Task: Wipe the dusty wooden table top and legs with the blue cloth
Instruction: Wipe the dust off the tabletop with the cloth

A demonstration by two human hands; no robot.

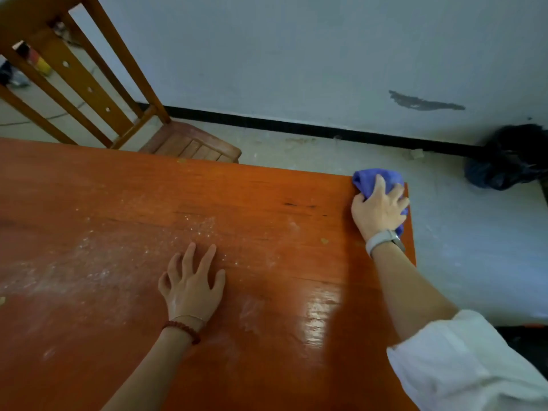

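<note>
So right now my right hand (pixel 378 210) is gripping the bunched-up blue cloth (pixel 372 180), pressing it onto the far right corner of the desk (pixel 267 188). My left hand (pixel 192 284) is just lying flat on the top, fingers spread, bracing me. Most of the white dust (pixel 118 256) sits around and left of that hand, so I'd say I'm barely started. Best bet is long overlapping strokes with steady pressure, dragging the dust to one edge instead of smearing it. Legs come after.
</note>
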